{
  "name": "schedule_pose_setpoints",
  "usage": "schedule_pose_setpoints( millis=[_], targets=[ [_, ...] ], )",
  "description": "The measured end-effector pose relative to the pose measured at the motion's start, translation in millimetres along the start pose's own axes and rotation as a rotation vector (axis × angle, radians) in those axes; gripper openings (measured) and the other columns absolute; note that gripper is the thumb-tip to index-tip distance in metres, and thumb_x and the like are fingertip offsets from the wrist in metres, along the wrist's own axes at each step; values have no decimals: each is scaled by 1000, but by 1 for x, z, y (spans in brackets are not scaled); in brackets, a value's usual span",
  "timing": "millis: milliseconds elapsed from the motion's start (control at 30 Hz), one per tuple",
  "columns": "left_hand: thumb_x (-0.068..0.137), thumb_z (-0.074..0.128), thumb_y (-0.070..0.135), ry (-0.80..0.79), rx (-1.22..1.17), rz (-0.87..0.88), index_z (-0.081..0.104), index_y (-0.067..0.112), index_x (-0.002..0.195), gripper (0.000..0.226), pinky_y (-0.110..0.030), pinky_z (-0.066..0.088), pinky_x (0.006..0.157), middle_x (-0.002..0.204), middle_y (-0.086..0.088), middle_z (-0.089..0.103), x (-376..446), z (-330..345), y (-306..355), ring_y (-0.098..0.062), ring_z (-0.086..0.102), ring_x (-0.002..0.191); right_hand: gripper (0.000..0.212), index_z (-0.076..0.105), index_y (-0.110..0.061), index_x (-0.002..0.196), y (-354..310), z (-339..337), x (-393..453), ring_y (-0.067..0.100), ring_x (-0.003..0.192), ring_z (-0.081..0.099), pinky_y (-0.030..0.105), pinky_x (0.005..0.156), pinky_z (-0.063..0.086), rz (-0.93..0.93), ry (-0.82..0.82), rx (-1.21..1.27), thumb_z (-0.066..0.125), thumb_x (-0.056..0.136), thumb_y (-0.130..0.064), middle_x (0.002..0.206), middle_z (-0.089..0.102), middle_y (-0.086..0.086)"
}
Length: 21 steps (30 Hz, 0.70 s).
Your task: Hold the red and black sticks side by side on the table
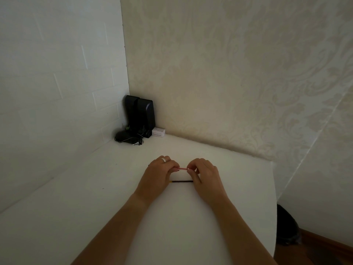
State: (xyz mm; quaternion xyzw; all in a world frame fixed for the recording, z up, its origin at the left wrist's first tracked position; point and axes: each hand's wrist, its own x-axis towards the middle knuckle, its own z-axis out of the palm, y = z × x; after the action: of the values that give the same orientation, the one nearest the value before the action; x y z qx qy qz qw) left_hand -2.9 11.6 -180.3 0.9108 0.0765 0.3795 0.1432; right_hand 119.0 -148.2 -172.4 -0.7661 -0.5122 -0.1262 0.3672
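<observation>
Pink and thin, the stick (183, 168) hangs stretched between our fingertips, our left hand (159, 175) and right hand (206, 175) each curled tight and pinching one end just above the white table (95, 197). We judge it could bend or snap if we pull or twist too hard, or slip free and roll off. We count one pink stick, one black stick (181, 181) lying just under our fingers, two black speakers (141, 114) and one small white box (158, 132) well beyond them.

Dim corner, brick-pattern wall (57, 64), damask wallpaper (229, 73), white table (76, 207), perhaps wooden floor (324, 249)
</observation>
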Motion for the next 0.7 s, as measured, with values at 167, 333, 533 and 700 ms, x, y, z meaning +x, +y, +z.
schedule_pose_setpoints(
  millis=[167,333,533,700],
  targets=[
    [101,43,34,0,1,-1,70,17,100,33,-33,52,71,90,4,65,0,-1,1,-12,58,83,16,52,-32,98,0,-2,-1,6,83,52,30,83,43,42,-9,44,65,90,-27,91,56,-18],
    [101,43,35,-2,-12,-3,70,18,99,33,-34,52,71,89,4,66,0,-2,2,-13,58,83,25,65,-29,97,1,2,0,7,87,53,31,79,41,29,24,-19,44,97,-42,95,60,-15],
    [100,42,36,-11,-5,-16,70,18,99,34,-33,51,72,90,4,65,0,-2,3,-13,58,85,12,52,-30,100,1,1,-1,7,84,50,29,81,43,21,-21,19,61,92,-29,95,56,-16],
    [101,42,37,-19,-24,-12,71,16,99,36,-34,51,71,89,3,66,0,-2,3,-13,58,83,14,60,-27,92,1,3,0,7,75,48,32,75,45,13,-2,-7,49,98,-34,82,55,-15]
  ],
)
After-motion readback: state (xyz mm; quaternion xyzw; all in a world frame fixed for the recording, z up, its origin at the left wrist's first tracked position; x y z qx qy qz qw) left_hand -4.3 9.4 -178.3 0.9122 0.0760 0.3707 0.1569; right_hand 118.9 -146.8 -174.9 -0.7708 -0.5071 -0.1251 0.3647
